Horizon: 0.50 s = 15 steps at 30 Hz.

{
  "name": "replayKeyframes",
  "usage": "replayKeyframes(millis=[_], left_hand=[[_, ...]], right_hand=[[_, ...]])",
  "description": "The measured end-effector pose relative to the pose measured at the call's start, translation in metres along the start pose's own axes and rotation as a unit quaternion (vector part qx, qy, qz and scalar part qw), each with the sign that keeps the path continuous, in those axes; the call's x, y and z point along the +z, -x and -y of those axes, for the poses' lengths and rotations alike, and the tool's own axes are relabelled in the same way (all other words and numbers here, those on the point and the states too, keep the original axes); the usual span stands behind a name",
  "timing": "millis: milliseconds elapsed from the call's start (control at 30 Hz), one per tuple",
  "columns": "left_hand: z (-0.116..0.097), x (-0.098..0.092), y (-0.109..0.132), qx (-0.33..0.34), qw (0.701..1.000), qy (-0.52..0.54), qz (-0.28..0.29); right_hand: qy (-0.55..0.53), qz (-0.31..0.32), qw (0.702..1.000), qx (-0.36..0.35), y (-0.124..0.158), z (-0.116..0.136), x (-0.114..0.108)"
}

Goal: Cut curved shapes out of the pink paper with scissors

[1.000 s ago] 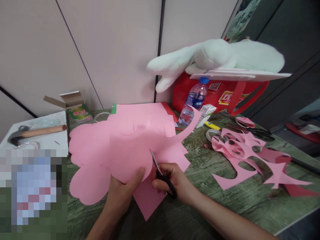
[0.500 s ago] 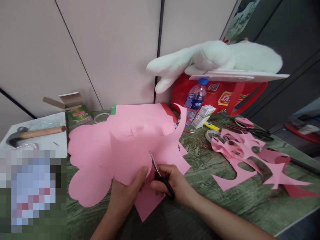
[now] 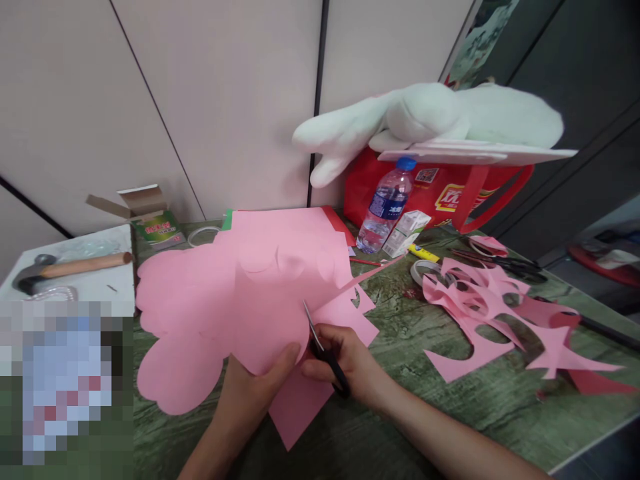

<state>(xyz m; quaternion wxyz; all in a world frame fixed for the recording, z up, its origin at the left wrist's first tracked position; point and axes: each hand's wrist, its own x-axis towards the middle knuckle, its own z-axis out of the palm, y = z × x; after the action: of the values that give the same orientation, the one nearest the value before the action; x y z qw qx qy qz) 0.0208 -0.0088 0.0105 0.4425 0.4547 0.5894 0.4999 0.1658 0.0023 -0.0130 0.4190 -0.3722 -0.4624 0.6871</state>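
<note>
Fingers (image 3: pixel 314 369) of the right hand (image 3: pixel 350 363) are curled through the black handle loops of the scissors (image 3: pixel 320 347), gripping them firmly. The blades run up and slightly left from the knuckles into the lower edge of the pink paper (image 3: pixel 235 300), and seem almost together, with only a thin sliver of metal showing. The left hand (image 3: pixel 245 393) lies just beside the right, nearer the person. It pinches the same edge of the sheet, with the thumb on top and close to the blades and the other fingers hidden beneath.

The paper is lifted off the tabletop (image 3: pixel 400 400) at this near edge and spreads away to the left and back, where its lobed outline rests flat. A narrow cut strip (image 3: pixel 373 272) trails from the blade tips up and to the right, so the cut line lies to the right of the left thumb and straight ahead of the scissors.

Well apart on the right lie pink offcuts (image 3: pixel 490 307), a second pair of scissors (image 3: pixel 505 263) and a tape roll (image 3: pixel 425 269). Behind stand a water bottle (image 3: pixel 385 207) and a red bag (image 3: pixel 450 193) with a plush toy (image 3: pixel 430 120) on top. A hammer (image 3: pixel 70 267) lies far left.
</note>
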Motion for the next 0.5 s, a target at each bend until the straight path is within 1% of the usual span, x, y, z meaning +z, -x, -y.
replayKeyframes(millis=[267, 367, 500], left_hand=[[-0.0008, 0.0011, -0.0003, 0.015, 1.0, -0.003, -0.004], [0.0014, 0.0021, -0.0001, 0.024, 1.0, -0.001, 0.008], [0.0026, 0.0022, 0.0004, 0.015, 1.0, 0.005, 0.006]], right_hand=[[0.001, -0.007, 1.0, -0.006, -0.0009, -0.0012, -0.0005], [0.0, -0.006, 1.0, -0.01, -0.0011, -0.0013, -0.0006], [-0.002, 0.002, 1.0, -0.01, -0.0012, -0.0019, -0.0012]])
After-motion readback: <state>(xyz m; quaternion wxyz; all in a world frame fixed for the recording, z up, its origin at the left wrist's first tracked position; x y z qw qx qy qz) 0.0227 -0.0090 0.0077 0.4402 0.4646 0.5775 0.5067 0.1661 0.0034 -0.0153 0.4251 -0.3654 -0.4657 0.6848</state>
